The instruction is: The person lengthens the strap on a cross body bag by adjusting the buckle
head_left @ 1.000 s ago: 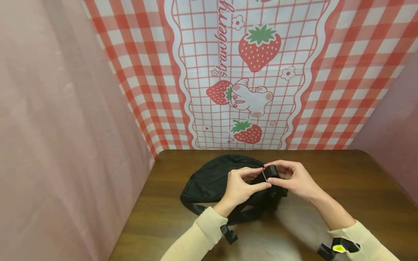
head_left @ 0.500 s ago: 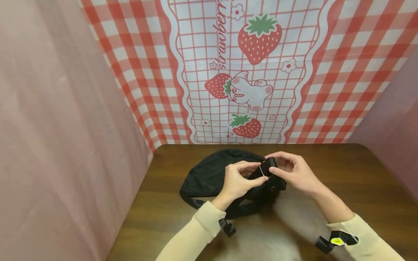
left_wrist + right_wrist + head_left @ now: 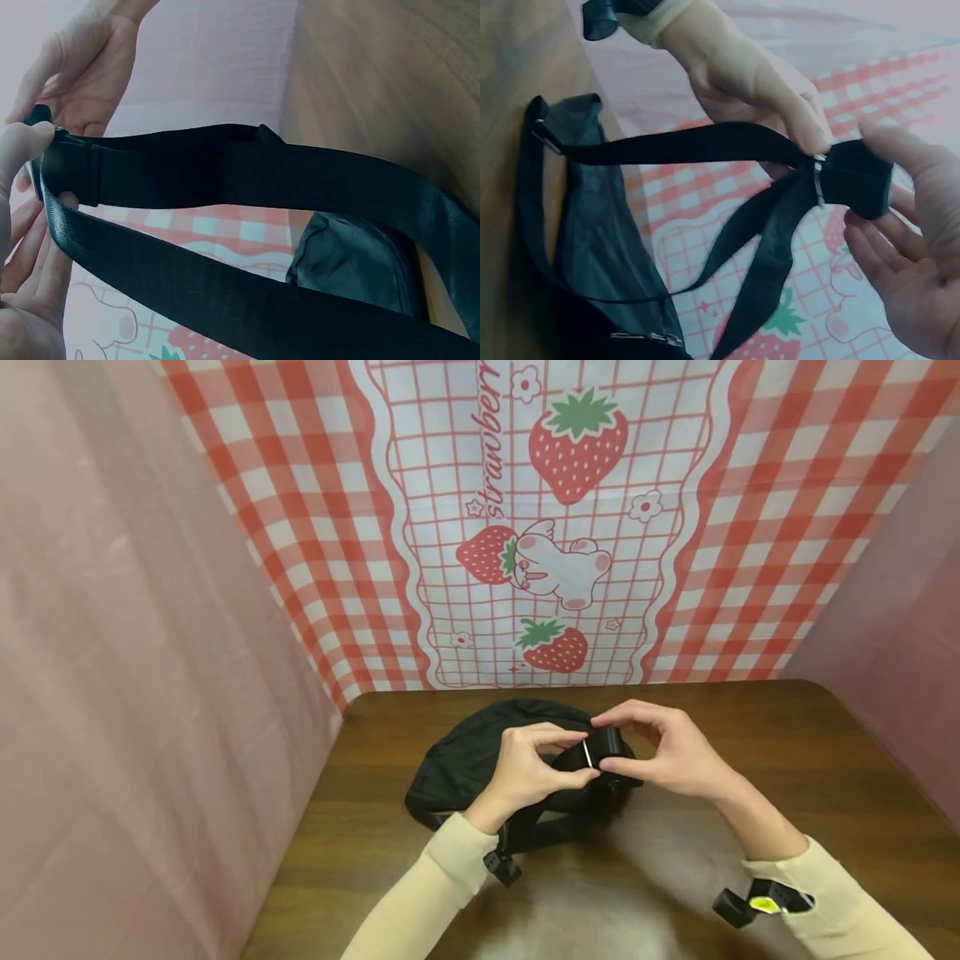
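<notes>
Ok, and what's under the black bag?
The black bag rests on the wooden table, whose brown top shows beside it. The part directly beneath is covered, so I can't tell whether anything else lies there.

Head view looks forward, down — both wrist views, closer, share the strap (image 3: 187,172).

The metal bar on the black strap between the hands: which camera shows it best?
The right wrist view: there the metal bar shows largest, lying across the black strap beside the left hand. The head view shows it only as a thin bright line; I can't clearly make it out in the left wrist view.
</notes>
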The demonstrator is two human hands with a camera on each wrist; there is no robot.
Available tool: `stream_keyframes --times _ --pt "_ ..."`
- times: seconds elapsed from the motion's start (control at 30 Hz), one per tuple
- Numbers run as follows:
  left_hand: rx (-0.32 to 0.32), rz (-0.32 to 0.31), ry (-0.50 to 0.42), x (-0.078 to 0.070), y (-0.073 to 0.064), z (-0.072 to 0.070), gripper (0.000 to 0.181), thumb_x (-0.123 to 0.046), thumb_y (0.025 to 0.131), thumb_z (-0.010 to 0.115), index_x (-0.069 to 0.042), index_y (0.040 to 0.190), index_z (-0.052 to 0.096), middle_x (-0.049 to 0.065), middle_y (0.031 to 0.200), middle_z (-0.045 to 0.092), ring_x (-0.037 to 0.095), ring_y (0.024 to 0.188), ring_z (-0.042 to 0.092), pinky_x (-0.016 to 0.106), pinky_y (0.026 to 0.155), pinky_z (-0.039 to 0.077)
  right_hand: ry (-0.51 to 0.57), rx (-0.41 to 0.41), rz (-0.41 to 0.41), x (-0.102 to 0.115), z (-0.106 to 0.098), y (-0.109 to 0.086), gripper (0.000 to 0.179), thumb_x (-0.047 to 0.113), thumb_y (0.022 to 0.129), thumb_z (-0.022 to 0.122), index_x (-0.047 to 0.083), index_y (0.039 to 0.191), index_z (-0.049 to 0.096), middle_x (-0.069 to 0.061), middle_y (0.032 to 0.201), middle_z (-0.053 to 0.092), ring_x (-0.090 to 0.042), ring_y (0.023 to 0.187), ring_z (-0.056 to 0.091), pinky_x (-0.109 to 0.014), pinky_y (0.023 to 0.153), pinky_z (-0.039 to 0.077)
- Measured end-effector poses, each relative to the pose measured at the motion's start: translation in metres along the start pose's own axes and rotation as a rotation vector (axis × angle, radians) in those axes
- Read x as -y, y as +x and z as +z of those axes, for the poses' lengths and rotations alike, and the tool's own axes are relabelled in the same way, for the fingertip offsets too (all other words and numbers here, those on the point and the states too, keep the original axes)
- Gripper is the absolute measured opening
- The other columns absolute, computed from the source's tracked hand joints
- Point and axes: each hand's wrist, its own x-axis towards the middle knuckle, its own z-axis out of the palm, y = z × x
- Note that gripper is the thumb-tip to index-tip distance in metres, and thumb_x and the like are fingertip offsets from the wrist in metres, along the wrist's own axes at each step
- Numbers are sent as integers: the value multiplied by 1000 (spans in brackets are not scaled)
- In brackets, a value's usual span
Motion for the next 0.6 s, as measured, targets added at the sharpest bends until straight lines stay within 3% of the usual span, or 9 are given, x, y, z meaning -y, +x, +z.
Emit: stream_keyframes --times 0.23,0.43,0.6 --pt "-10 -9 -31 2 -3 -1 41 -10 76 96 -3 114 82 13 104 83 13 94 80 22 83 66 -24 -76 -8 2 6 0 43 -5 78 92 11 115 79 0 112 78 -4 105 70 -10 96 55" --pt "-10 -84 -52 5 -5 -1 40 -13 77 96 -5 113 83 12 107 83 9 94 80 23 83 66 67 -124 18 3 6 0 40 -12 81 85 5 116 77 -7 114 77 -6 106 71 -14 94 58" --pt "-17 -99 -60 5 -5 -2 39 -14 77 96 -5 113 83 12 107 83 8 93 80 24 82 67 135 -114 68 1 7 0 38 -12 86 81 2 120 74 -5 115 75 -8 103 72 -15 89 60"
